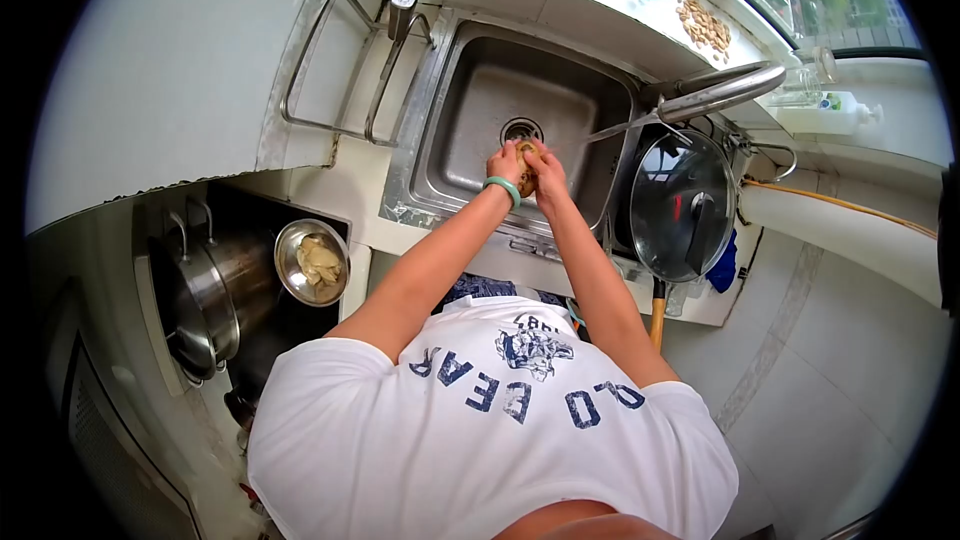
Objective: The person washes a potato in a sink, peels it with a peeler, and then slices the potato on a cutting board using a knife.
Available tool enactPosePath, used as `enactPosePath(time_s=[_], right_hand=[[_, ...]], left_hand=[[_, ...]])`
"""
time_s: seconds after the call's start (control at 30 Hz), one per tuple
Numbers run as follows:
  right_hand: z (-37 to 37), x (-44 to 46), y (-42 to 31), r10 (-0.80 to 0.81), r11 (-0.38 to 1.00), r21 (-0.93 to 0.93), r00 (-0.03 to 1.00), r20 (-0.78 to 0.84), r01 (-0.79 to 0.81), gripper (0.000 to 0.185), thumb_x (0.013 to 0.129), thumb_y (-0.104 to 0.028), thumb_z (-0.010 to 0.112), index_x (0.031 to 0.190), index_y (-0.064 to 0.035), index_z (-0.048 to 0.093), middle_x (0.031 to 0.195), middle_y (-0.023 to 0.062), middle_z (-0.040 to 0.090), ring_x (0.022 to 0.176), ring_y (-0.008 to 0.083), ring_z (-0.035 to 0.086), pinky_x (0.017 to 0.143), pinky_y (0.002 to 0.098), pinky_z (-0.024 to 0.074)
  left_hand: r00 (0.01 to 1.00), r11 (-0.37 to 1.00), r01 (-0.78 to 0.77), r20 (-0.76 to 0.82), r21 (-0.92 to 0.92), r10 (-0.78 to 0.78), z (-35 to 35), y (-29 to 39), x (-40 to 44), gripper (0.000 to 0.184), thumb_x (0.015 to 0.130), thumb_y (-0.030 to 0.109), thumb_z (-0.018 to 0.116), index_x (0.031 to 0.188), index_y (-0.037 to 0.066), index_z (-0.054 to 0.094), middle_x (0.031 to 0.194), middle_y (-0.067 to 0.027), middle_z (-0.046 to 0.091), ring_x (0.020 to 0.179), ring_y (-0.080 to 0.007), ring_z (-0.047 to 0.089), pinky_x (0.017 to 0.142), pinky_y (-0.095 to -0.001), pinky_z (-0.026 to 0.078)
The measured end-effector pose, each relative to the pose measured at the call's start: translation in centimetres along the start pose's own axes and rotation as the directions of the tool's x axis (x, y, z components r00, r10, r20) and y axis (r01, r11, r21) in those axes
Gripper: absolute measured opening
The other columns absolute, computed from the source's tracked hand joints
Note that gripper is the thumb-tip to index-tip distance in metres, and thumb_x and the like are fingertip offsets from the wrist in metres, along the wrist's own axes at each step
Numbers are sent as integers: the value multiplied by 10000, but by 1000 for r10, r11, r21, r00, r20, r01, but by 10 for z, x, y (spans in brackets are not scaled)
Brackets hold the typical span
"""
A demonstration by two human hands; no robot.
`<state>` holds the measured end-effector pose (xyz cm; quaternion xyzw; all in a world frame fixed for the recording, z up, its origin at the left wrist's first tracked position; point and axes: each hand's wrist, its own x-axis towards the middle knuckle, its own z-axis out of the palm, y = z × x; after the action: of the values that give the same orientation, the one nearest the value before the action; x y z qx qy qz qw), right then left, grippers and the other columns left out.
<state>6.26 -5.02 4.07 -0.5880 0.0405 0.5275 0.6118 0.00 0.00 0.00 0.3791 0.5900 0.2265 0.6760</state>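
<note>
Over the steel sink (450, 90), both hands are together around a yellow-brown, potato-like lump (527, 178), partly hidden by the fingers. My left hand (506, 162), with a pale green bangle at its wrist, closes on the lump from the left. From the right, my right hand (546, 172) grips it with bent fingers. Just beyond the hands is the round drain (521, 130). A thin streak, apparently water, runs from the faucet (720, 92) into the sink, to the right of the hands.
Right of the sink stands a pan with a glass lid (682, 202). On the left, a metal bowl (312, 262) holds pale yellow pieces, beside a large steel pot (225, 285). A metal rack (375, 70) is at the back left. Nuts or seeds (704, 28) lie on the sill near a white bottle (830, 114).
</note>
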Motion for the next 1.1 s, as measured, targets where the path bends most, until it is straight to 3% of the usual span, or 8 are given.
enactPosePath(time_s=[0.1,0.23,0.43,0.7,0.8,0.9,1.07,1.1], right_hand=[[15,14,-13,-41,998,56,999,31,40,531,807,-168,663,1279,-21,470,1128,89,580,1013,169,548,881,274,431],[20,28,-7,71,997,9,996,-56,-71,501,822,-104,630,1282,-4,457,1157,90,570,1010,178,560,874,287,446],[-3,3,5,-36,995,92,998,43,32,480,820,-88,640,1265,-5,480,1163,88,571,1019,173,558,883,289,440],[1,18,-5,-20,999,-37,997,71,23,404,898,-169,530,1275,-30,481,1252,122,514,1139,209,487,967,306,372],[6,5,16,-563,595,-650,822,82,472,433,947,-252,353,1298,-15,438,1329,228,397,1217,353,392,1033,385,289],[14,-9,29,-690,433,-737,717,100,519,435,941,-238,363,1311,-15,419,1370,238,342,1231,366,368,1045,392,271],[4,33,-1,-642,472,-708,756,132,525,434,938,-298,381,1216,5,518,1284,251,456,1148,356,463,981,393,344],[-1,43,-10,-440,675,-622,893,91,396,436,939,-318,373,1160,11,554,1161,244,534,1061,357,518,926,394,383]], left_hand=[[1000,999,12,13,-50,-11,1,29,6,373,939,330,418,1073,71,650,1013,-129,659,909,-238,619,814,-330,463],[999,965,26,-51,262,-13,-6,41,-18,379,931,340,420,1067,69,647,1018,-134,657,917,-243,618,818,-333,459],[989,970,142,64,-196,-132,-5,11,9,425,943,377,408,1009,48,670,927,-106,665,868,-209,617,767,-328,485],[947,909,289,226,-299,-227,2,36,-10,388,920,369,487,1083,22,539,944,-94,614,817,-201,618,690,-360,516],[956,928,242,235,-283,-177,5,5,27,360,917,333,496,1036,-4,542,957,-112,607,836,-196,607,703,-343,511],[966,953,148,244,-264,-82,6,19,21,337,933,302,468,1040,-10,538,959,-114,606,832,-197,603,719,-334,507],[972,935,103,232,-338,-23,9,40,-7,284,953,254,444,1101,27,530,1033,-86,584,930,-167,560,815,-310,470],[971,949,102,236,-300,-30,9,43,-14,284,954,254,448,1120,37,523,1037,-78,580,940,-162,553,826,-305,463]])
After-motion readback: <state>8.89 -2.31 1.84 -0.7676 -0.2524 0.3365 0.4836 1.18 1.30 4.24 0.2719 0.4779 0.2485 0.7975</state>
